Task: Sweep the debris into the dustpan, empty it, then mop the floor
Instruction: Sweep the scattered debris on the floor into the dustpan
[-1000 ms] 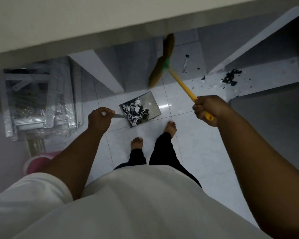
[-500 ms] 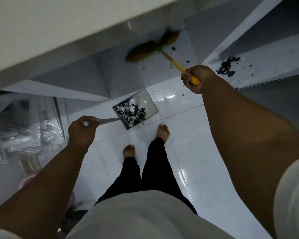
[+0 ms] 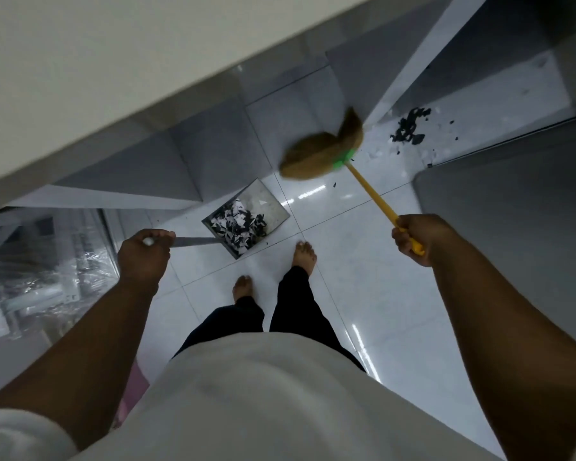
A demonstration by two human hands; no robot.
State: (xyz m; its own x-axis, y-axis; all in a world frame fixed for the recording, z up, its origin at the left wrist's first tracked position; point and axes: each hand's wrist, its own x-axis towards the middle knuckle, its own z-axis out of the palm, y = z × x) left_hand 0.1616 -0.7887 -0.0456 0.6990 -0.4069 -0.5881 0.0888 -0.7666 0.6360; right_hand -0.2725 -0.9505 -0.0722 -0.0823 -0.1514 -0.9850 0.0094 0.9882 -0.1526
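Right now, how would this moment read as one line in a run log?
left hand grips dustpan handle | right hand grips broom | debris pile unswept

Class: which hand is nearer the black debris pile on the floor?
Right. The right hand, gripping the broom, is below the debris pile; the left hand is far left, beyond the dustpan.

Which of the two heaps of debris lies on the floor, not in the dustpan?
The black heap far right, beyond the broom; the other heap, black and white, sits inside the dustpan.
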